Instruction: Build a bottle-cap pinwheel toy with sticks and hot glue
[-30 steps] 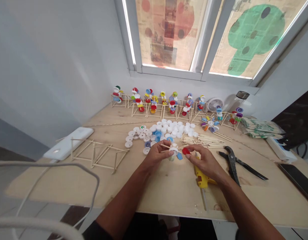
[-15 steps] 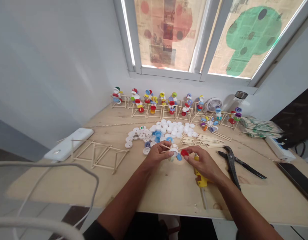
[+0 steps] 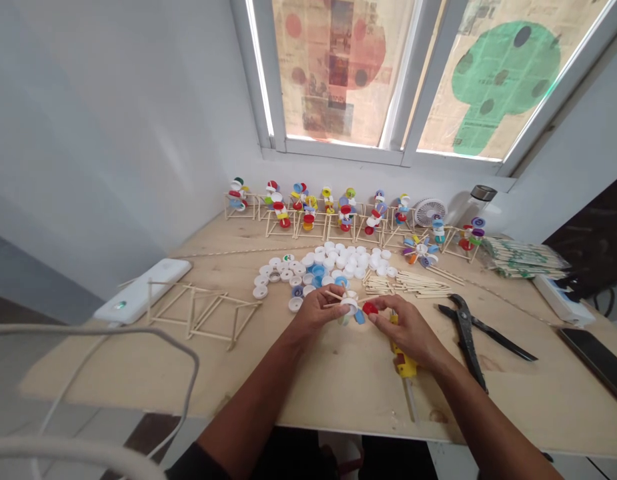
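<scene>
Between my hands, above the wooden table, is a small wheel of sticks with white and blue caps on it. My left hand grips the wheel by its sticks, fingers pinched together. A red cap sits between the thumb and fingers of my right hand, beside the end of a wheel stick; whether cap and stick touch is unclear. Under my right hand lies a yellow glue gun, partly covered by it. Behind my hands spread many loose white caps and some blue caps.
Loose sticks and black pliers lie to the right, near a phone. Stick frames and a white power strip are left. Finished cap wheels on frames line the back, beside a fan and bottle.
The view has shifted slightly, so the table items appear a little lower and to the right. Both hands keep nearly the same hold on the wheel and the red cap.
</scene>
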`<state>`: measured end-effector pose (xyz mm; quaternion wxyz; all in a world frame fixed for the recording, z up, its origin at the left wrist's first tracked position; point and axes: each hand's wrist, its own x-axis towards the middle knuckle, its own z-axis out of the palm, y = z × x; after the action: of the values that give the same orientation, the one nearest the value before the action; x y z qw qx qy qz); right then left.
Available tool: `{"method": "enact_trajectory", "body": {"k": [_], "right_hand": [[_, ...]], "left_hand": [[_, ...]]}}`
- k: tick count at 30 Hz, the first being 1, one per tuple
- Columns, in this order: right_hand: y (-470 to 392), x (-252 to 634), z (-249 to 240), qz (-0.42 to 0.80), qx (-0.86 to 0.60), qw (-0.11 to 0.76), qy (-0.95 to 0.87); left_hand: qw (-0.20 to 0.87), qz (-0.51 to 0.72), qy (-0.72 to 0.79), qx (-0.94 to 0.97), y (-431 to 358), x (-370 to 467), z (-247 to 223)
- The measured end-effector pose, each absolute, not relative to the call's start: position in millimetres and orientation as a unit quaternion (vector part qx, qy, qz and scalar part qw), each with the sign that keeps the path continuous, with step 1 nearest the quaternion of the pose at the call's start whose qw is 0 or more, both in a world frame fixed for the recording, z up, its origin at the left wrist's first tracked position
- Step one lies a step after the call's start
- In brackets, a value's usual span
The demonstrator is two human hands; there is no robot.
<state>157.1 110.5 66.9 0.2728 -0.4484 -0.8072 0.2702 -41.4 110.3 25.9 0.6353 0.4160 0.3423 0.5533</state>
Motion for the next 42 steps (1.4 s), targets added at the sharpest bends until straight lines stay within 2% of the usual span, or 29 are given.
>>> {"method": "enact_trajectory", "body": {"k": [13, 18, 26, 34, 42], "right_hand": [[105, 153, 69, 0.275, -0.463, 0.269, -0.799], [103, 164, 68, 0.294, -0.485, 0.316, -0.761], [100, 168, 83, 0.375, -0.490, 0.310, -0.723], [95, 152, 87, 0.440, -0.475, 0.242, -0.723], [99, 148, 68, 0.528, -0.460, 0.276, -0.659]], "left_hand": [[0.632, 0.560, 0.344, 0.410, 109, -40, 26], [0.634, 0.561, 0.345, 0.404, 107, -39, 27], [0.658, 0.523, 0.333, 0.428, 104, -38, 26], [0.667, 0.462, 0.330, 0.482, 99, -36, 31], [0.661, 0.453, 0.347, 0.487, 104, -39, 24]]}}
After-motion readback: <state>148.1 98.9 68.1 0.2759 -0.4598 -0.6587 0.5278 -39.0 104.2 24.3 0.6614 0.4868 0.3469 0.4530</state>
